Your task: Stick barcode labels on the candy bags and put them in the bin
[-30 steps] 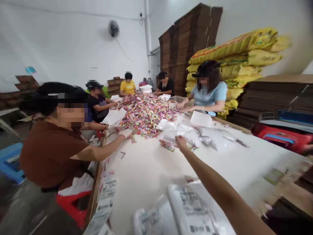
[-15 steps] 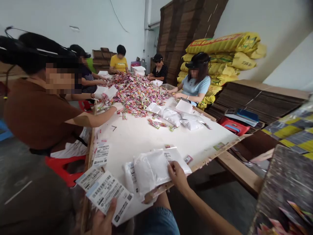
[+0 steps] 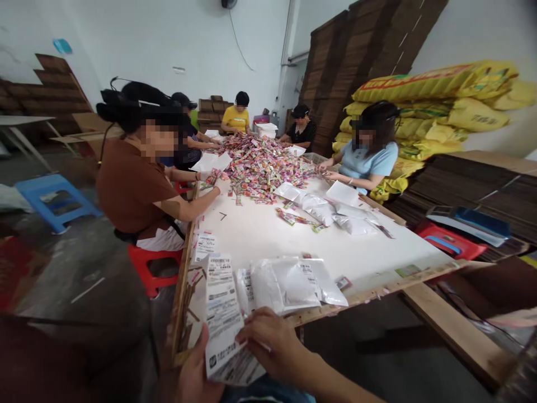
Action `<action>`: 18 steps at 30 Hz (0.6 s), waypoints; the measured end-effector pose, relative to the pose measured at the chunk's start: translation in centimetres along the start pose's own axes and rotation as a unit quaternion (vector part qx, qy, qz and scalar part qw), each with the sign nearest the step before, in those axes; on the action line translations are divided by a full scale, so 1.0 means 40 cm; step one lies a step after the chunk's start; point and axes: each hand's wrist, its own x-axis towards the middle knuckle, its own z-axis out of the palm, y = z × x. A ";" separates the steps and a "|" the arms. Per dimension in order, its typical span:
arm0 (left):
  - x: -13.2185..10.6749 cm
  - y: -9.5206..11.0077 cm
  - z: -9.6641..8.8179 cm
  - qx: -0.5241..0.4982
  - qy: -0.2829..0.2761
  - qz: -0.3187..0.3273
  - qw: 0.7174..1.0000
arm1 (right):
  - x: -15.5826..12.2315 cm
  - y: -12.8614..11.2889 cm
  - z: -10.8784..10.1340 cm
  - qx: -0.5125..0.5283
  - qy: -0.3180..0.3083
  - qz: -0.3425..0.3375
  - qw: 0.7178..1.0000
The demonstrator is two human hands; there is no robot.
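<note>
My left hand (image 3: 195, 372) and my right hand (image 3: 272, 347) both hold a long strip of barcode labels (image 3: 221, 313) at the near edge of the white table (image 3: 268, 235). The left thumb lies on the strip's lower end. The right hand's fingers curl over its right side, pinching it. Just beyond my hands lies a stack of white plastic bags (image 3: 289, 282) with printed labels on them. More label strips (image 3: 205, 244) lie along the table's left edge.
A big heap of colourful sachets (image 3: 262, 165) covers the far half of the table, with several people sitting around it, one in brown (image 3: 134, 187) at the left. More white bags (image 3: 335, 210) lie mid-table. Yellow sacks (image 3: 436, 95), stacked cardboard, red stool (image 3: 153, 266), blue stool (image 3: 52, 198).
My right hand has left the white bags and come over to the label strip that my left hand holds. The view has swung left and down.
</note>
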 end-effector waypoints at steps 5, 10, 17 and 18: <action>0.047 -0.003 0.006 -0.038 0.070 -0.003 0.997 | -0.003 -0.039 -0.030 -0.009 -0.007 0.003 1.000; 0.103 0.019 -0.076 -0.026 0.232 0.160 0.959 | 0.041 0.025 -0.164 0.216 0.211 0.034 0.953; 0.088 0.037 -0.111 -0.041 0.245 0.087 0.965 | 0.096 0.349 -0.130 -0.106 0.189 0.252 0.943; 0.084 0.035 -0.107 -0.036 0.236 0.072 0.968 | 0.084 0.372 -0.108 -0.171 0.169 0.253 0.937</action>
